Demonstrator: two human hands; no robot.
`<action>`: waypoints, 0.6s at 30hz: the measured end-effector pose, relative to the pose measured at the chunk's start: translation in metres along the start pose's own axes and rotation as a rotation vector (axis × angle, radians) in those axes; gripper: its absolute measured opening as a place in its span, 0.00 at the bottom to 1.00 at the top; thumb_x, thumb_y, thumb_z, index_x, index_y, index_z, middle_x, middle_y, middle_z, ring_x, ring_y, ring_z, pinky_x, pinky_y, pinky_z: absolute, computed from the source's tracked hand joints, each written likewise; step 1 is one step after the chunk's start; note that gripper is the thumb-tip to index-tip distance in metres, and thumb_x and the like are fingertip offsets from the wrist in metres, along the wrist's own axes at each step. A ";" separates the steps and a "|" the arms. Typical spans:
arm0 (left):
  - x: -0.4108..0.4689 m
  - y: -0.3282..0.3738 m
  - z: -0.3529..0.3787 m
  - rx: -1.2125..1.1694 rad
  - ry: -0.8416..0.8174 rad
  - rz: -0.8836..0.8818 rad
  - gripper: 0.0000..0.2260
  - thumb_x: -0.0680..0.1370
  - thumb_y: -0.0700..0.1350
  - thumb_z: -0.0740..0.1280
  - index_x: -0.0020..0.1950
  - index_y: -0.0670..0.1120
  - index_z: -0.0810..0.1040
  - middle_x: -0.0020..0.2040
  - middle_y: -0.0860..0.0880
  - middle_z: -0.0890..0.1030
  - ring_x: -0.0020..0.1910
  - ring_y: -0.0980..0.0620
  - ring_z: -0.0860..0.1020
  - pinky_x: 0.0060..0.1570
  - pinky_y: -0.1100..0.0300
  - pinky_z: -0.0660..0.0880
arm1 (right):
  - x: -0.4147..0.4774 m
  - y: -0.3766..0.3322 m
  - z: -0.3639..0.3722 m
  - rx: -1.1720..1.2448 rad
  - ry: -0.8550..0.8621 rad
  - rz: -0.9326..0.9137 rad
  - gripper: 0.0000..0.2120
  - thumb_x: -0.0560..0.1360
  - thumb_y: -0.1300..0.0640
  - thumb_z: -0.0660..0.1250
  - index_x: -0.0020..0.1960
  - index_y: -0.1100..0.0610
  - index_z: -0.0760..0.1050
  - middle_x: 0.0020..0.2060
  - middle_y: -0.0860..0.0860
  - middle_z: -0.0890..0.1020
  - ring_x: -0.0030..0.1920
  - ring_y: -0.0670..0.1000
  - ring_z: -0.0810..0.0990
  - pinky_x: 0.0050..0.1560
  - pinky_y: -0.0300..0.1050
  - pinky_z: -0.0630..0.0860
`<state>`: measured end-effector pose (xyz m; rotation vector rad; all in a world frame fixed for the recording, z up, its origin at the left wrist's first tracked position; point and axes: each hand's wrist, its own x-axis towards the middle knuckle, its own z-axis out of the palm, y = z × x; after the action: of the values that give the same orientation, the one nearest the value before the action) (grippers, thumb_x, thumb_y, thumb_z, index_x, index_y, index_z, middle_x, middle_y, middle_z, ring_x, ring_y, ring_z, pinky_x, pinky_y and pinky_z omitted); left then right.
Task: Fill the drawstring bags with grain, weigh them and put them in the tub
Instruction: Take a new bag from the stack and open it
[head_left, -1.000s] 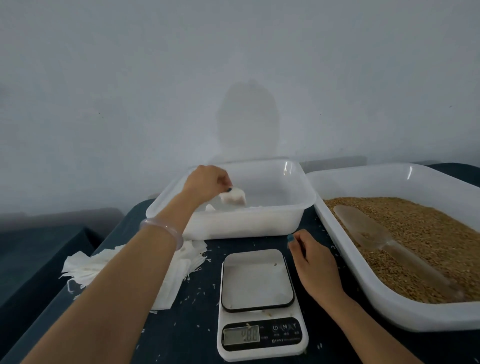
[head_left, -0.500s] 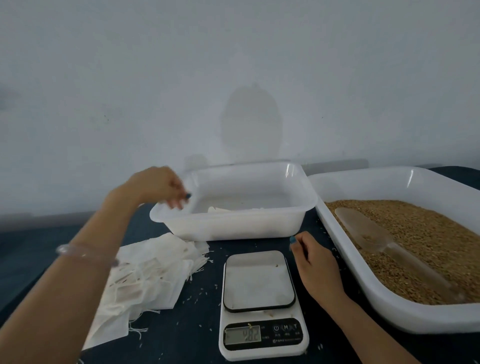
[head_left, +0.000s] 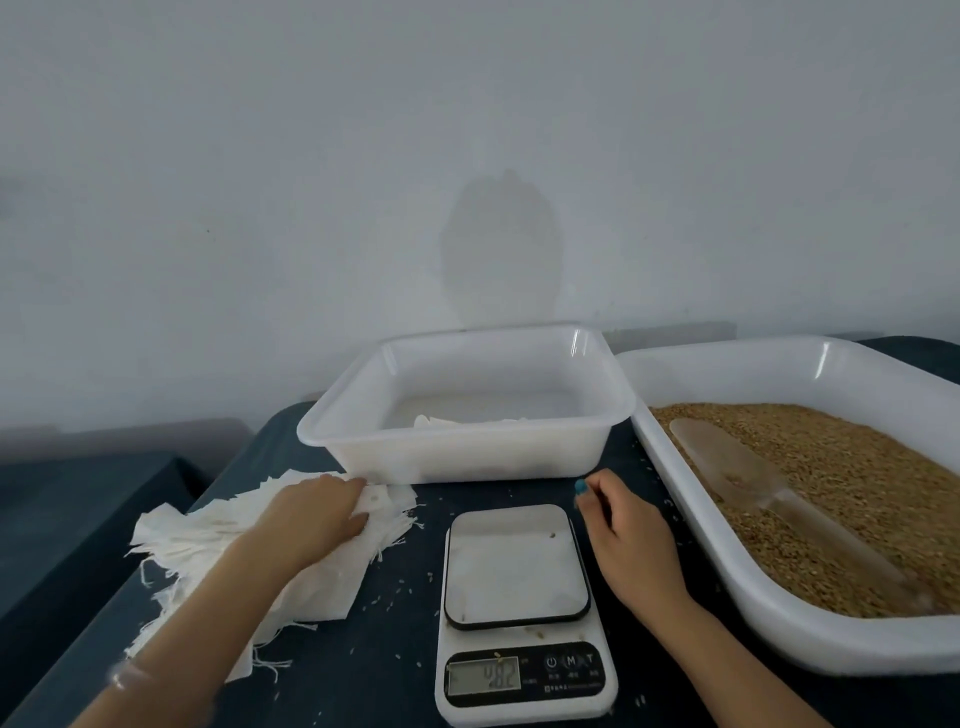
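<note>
My left hand (head_left: 317, 514) rests on a pile of empty white drawstring bags (head_left: 208, 540) at the left of the table, fingertips and thumb at the edge of the top bag. My right hand (head_left: 623, 535) lies loosely curled on the dark table between the scale (head_left: 519, 571) and the grain tub (head_left: 779, 639), holding nothing. The scale's platform is bare except for a stray grain, and its display is lit. The white tub (head_left: 467, 457) behind holds a little white bag material (head_left: 441, 420) low inside. A clear scoop (head_left: 743, 478) lies on the brown grain (head_left: 857, 467).
Loose grains are scattered on the dark table (head_left: 384, 665) around the scale. A pale wall stands right behind the tubs. The table's left edge drops off beside the bag pile, with a lower dark surface (head_left: 78, 509) beyond it.
My left hand let go of a filled bag in the white tub, drew back over its left rim and came down on the bag pile. The right hand stayed put.
</note>
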<state>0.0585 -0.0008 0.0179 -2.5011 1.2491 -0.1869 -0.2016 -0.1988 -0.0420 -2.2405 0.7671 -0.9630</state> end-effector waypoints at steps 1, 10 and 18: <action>-0.001 0.000 -0.002 0.052 0.019 -0.013 0.13 0.81 0.46 0.58 0.65 0.50 0.73 0.55 0.50 0.79 0.54 0.49 0.79 0.53 0.55 0.76 | 0.000 0.000 0.000 -0.003 0.000 -0.001 0.08 0.81 0.52 0.60 0.43 0.48 0.69 0.29 0.46 0.73 0.29 0.45 0.72 0.30 0.38 0.62; -0.009 0.002 -0.023 -0.143 0.283 -0.058 0.06 0.81 0.45 0.59 0.46 0.48 0.73 0.37 0.51 0.73 0.37 0.49 0.76 0.36 0.56 0.71 | 0.001 0.000 0.000 0.021 0.012 0.014 0.09 0.81 0.52 0.61 0.42 0.48 0.69 0.28 0.47 0.74 0.29 0.45 0.72 0.30 0.38 0.62; -0.018 0.073 -0.047 -0.918 0.605 0.000 0.09 0.77 0.48 0.70 0.38 0.50 0.78 0.29 0.53 0.78 0.33 0.54 0.76 0.37 0.59 0.72 | 0.003 -0.001 -0.001 0.067 0.000 0.004 0.08 0.78 0.45 0.63 0.42 0.45 0.73 0.33 0.45 0.78 0.35 0.45 0.76 0.34 0.40 0.71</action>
<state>-0.0196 -0.0381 0.0368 -3.3662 1.8886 -0.4902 -0.2003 -0.2004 -0.0400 -2.1803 0.7282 -0.9734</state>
